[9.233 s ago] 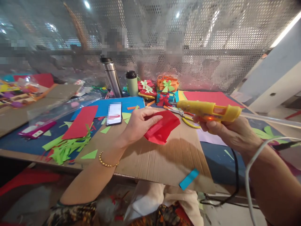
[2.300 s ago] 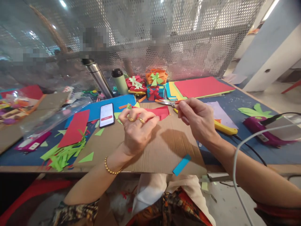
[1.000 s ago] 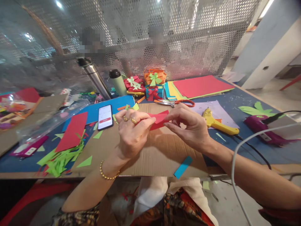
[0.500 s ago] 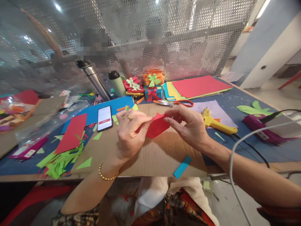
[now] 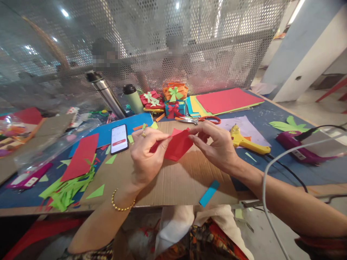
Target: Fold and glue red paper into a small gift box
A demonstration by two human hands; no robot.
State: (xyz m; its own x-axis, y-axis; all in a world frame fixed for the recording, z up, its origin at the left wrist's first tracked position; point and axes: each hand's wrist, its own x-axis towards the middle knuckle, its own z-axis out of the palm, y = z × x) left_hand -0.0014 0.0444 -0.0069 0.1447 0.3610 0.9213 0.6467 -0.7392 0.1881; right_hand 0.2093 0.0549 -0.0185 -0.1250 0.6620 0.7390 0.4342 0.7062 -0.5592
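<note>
A folded piece of red paper (image 5: pixel 178 146) is held up between my two hands, above the brown cardboard (image 5: pixel 168 187). My left hand (image 5: pixel 149 151) pinches its left side between thumb and fingers. At its right upper edge, the thumb and fingertips of my right hand (image 5: pixel 217 142) are closed on the paper. A blue paper strip (image 5: pixel 209 193) lies on the cardboard, nearer to me than the hands. Scissors (image 5: pixel 199 120) with orange handles rest just beyond my right hand. To its right, a yellow glue gun (image 5: pixel 249 141) lies on a lilac sheet (image 5: pixel 255 126).
A phone (image 5: pixel 119 139) lies left of my hands, near green paper scraps (image 5: pixel 67 187) and a red strip (image 5: pixel 81 155). Small paper boxes with bows (image 5: pixel 173 97), bottles (image 5: pixel 132 97) and stacked coloured sheets (image 5: pixel 227 101) stand at the back. A white cable (image 5: pixel 264 191) crosses my right forearm.
My left hand has shifted slightly left, and more of the red paper shows between the hands. My right hand keeps its grip on the paper's right edge.
</note>
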